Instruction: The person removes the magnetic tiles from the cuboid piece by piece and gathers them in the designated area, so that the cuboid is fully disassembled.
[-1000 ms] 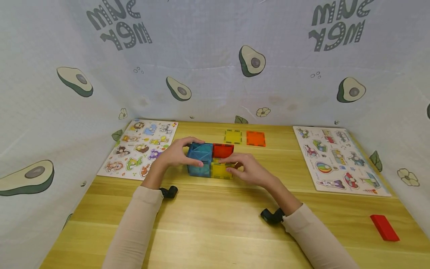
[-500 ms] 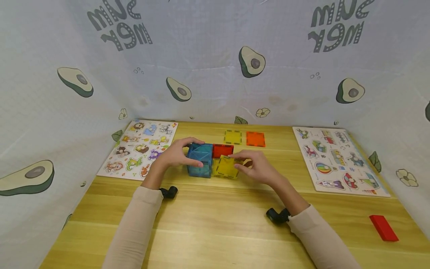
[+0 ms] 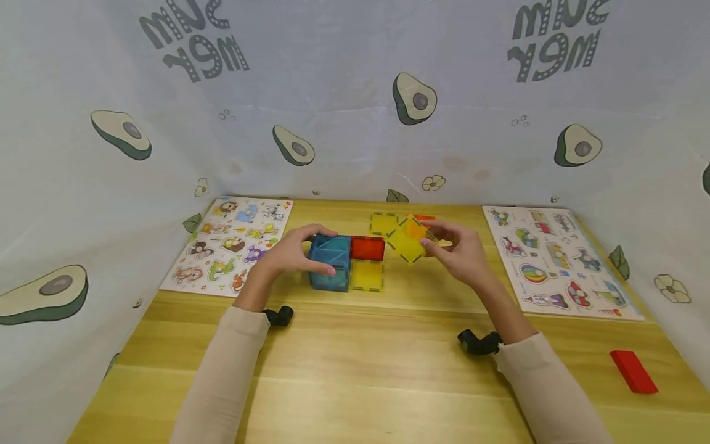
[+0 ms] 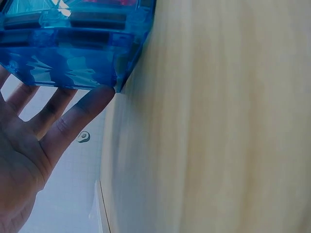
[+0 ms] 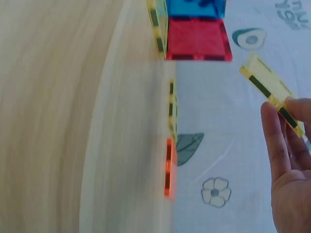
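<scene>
Held tile: a square, translucent yellow building tile [image 3: 407,245] with dark strips along its edges, up off the table [image 3: 355,370], to the right of the blue build. The head view shows it turned as a diamond, orange showing through it.

The right hand [image 3: 457,250] pinches it at one corner between thumb and fingers; this grip presumably leaves most of the edges free and the face unblocked.

The left hand [image 3: 296,251] grasps the blue box [image 3: 335,283], thumb on the near side, fingers reaching round the far side; probably to steady it, as neighbouring pieces touch it. Triangle outlines show in its top.

Right of the box, a lower yellow tile [image 3: 367,275] lies flat; the red tile [image 3: 368,249] appears to stand upright along its far edge.

Farther back: a spare yellow tile [image 3: 383,223] and an orange tile [image 5: 170,167], both flat. Outer edges: an animal puzzle board [image 3: 180,283] left, a vehicle puzzle board [image 3: 554,288] right, a red block [image 3: 634,372] nearer.
</scene>
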`<state>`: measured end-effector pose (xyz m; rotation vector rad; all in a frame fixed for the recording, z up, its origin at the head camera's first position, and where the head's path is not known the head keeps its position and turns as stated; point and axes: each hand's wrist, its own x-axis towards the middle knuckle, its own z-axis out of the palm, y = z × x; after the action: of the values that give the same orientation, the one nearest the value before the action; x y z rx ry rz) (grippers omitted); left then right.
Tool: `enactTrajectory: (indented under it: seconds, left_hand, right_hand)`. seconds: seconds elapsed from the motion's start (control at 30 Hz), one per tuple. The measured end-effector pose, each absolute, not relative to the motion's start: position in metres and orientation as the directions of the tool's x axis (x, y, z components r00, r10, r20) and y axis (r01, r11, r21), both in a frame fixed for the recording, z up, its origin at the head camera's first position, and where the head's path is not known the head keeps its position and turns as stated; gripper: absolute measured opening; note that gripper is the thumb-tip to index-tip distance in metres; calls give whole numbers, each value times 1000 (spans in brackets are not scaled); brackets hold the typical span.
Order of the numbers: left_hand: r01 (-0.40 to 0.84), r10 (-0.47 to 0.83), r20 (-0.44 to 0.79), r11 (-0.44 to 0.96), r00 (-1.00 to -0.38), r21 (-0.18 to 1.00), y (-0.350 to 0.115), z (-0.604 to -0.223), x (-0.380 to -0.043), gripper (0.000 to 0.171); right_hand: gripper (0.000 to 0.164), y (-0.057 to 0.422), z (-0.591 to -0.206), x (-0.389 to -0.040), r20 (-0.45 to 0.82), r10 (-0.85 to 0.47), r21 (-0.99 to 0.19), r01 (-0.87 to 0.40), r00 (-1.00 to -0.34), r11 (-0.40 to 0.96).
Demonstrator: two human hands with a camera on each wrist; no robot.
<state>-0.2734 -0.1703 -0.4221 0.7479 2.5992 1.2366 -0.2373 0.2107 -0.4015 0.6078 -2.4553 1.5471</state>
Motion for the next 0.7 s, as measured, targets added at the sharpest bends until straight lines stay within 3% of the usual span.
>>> enactTrajectory:
  seconds: [0.37,0.7]
  left_hand:
    - [363,510,57,525,-859,770,-173,-420,-271,75]
    - [365,522,54,515,-851,775,-171,-422,-272,75]
  right_hand:
    - [42,247,-411,-258,268,44,-865,-220,-962,451]
    - [50,270,-425,-276,91,272,-922,22,-958,386]
